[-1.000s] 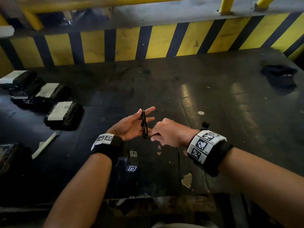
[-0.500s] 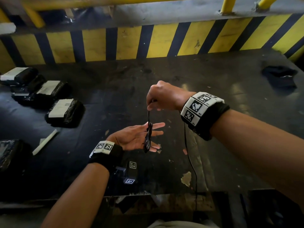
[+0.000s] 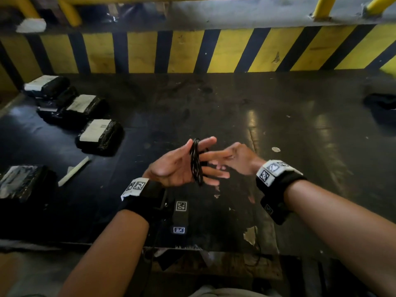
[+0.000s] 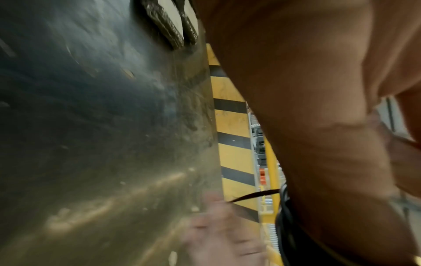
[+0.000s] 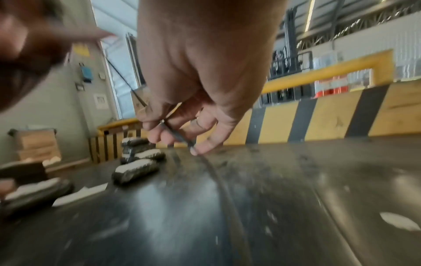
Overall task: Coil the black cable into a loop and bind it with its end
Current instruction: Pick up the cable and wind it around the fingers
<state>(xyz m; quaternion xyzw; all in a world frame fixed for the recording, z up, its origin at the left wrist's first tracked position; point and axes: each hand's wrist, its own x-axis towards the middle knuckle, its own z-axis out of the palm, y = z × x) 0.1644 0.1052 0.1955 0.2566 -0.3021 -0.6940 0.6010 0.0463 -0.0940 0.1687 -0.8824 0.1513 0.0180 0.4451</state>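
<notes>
Wound round my outstretched left hand (image 3: 182,168), the black cable (image 3: 196,161) sits as a tight coil across the straight fingers, palm up, above the dark table (image 3: 289,136). Head view: my right hand (image 3: 233,160) is just beside the coil, blurred; from here I cannot tell what its fingers do. Both wrists carry black bands with printed markers. Four black wrapped bundles (image 3: 99,136) with white labels lie in a loose row far left on the table, well apart from the hands; a pale flat strip (image 3: 74,170) lies near them. A dark heap (image 3: 381,103) sits at the far right edge. A yellow-and-black striped barrier (image 3: 192,51) runs along the back. Paint is chipped near the table's front edge.

Left wrist view: my own palm (image 4: 318,108) fills most of the picture and blocks the fingers. Cable strands (image 4: 284,225) show at its lower edge, and one strand (image 4: 255,195) runs out toward the blurred right hand (image 4: 218,234). Table and striped barrier behind.

Right wrist view: right fingers (image 5: 205,144) curl down and pinch a thin length of the cable (image 5: 180,136) between thumb and fingertips, just above the table. Bundles (image 5: 136,169) beyond, left hand a blur at the upper left.
</notes>
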